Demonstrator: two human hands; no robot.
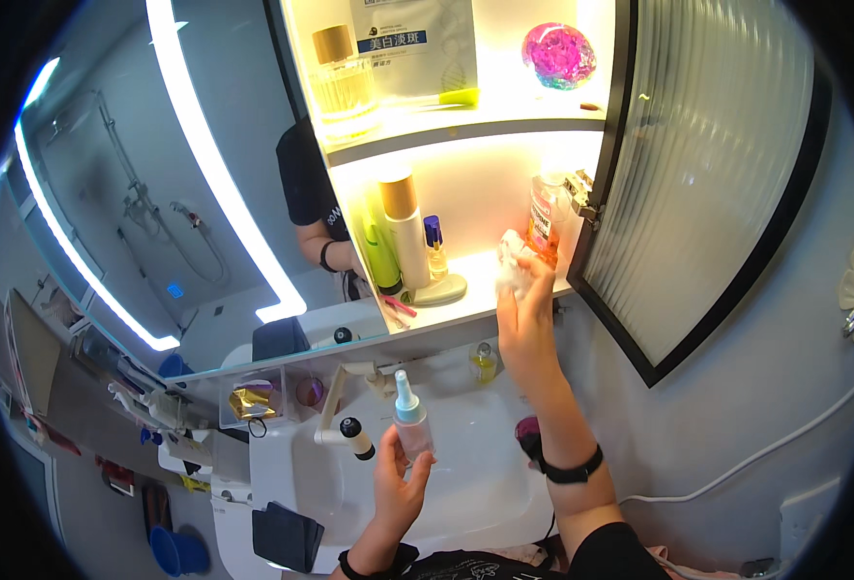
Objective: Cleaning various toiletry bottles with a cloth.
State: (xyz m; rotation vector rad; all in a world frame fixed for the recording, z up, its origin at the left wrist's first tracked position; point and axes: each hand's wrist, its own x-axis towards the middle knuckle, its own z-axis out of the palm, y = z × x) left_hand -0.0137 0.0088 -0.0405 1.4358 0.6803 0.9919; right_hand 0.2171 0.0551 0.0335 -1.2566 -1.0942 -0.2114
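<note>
At the far left, a mirror (146,242) is edged by lit strips. A tap (329,416) is mounted at the white sink (470,483). Above the sink, a clear bottle (414,440) with a pale blue nozzle is gripped between thumb and fingers of the left hand (403,488). Farther right, a white wad (515,266) is pinched by the right hand (529,311) near an orange bottle (543,220); whether they touch cannot be told.
</note>
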